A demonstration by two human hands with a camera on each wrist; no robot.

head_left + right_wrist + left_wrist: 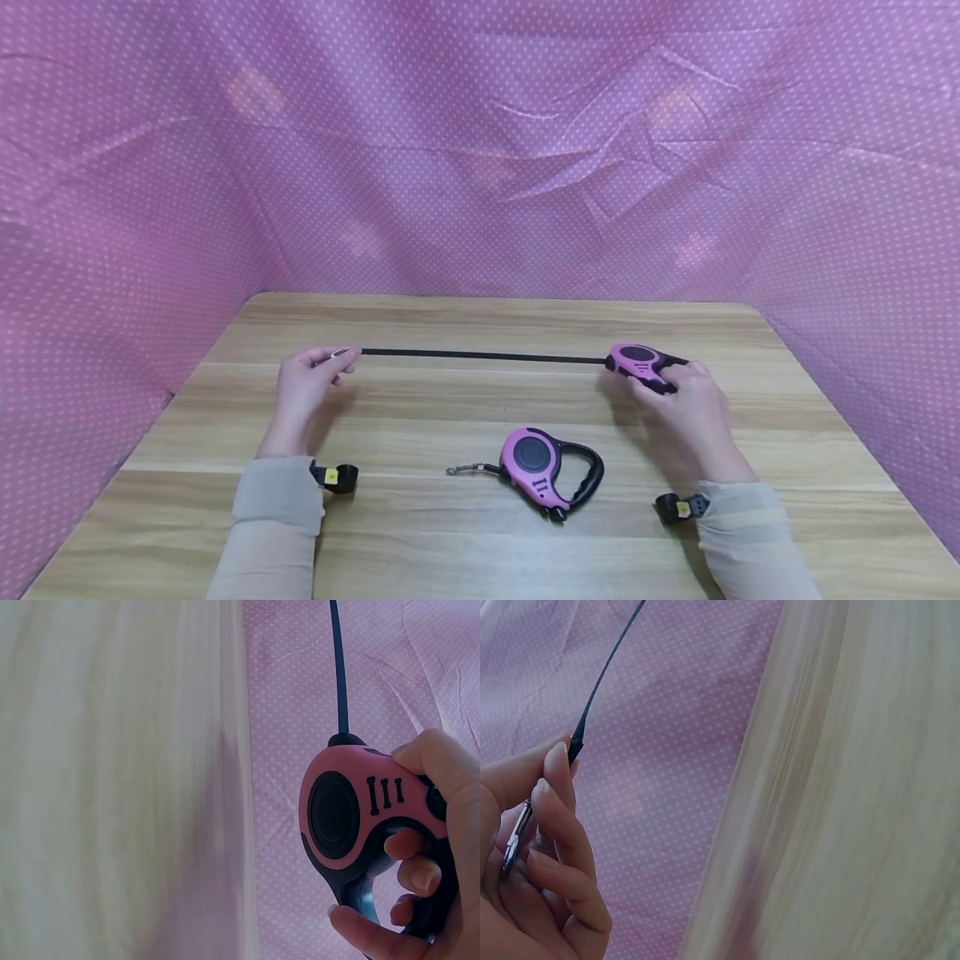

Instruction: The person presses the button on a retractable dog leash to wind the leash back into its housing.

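Observation:
My right hand (690, 408) grips the black handle of a pink and black retractable dog leash (636, 357), fingers through the loop in the right wrist view. From its nose a black strap (480, 356) runs straight across to my left hand (303, 387), above the table. In the left wrist view, thumb and finger pinch the black end of that strap (600, 686), and a metal clip (516, 838) lies inside the palm. A second pink and black retractable leash (531, 458) lies on the table between the forearms, its metal clip (465, 469) pointing left.
The wooden table (420, 533) reaches back to a pink dotted cloth (480, 217) that hangs behind it and along both sides. A small black camera is strapped to each wrist.

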